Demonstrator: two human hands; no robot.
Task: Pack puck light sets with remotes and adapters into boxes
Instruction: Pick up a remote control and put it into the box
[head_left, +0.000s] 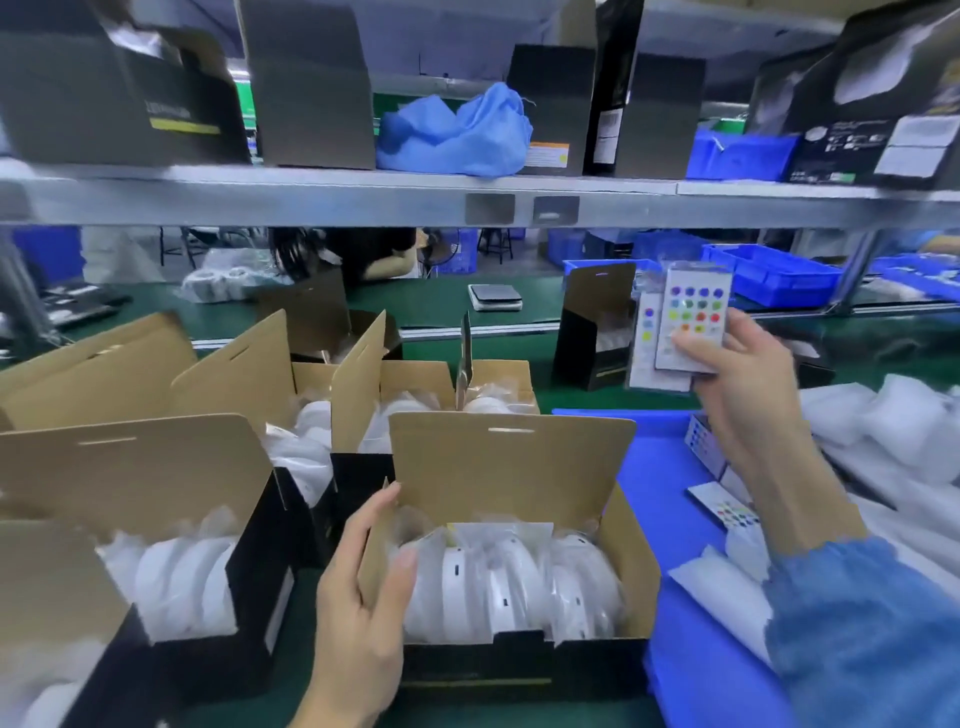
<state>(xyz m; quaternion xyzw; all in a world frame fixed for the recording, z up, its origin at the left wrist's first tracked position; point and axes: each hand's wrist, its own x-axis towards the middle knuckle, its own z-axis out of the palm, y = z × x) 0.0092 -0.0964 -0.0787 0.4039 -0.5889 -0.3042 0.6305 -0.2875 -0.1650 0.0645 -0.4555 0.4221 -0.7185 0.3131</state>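
Nearest me, my left hand grips the left side flap of the open box, thumb inside and fingers curled round the cardboard edge. That box is black outside, brown inside, its lid flap standing upright, and it sits on the green bench just left of a blue tray. Inside I count four white puck lights on edge, each in a clear bag. To the left I see four more open boxes of the same kind, also filled with bagged white pucks. My right hand, in a blue sleeve, is raised above the tray and pinches two bagged remotes fanned apart; they are white with rows of coloured round buttons. At least two more remotes lie in the tray. Farther off stands another black box, then an overhead shelf carrying a crumpled blue cloth.
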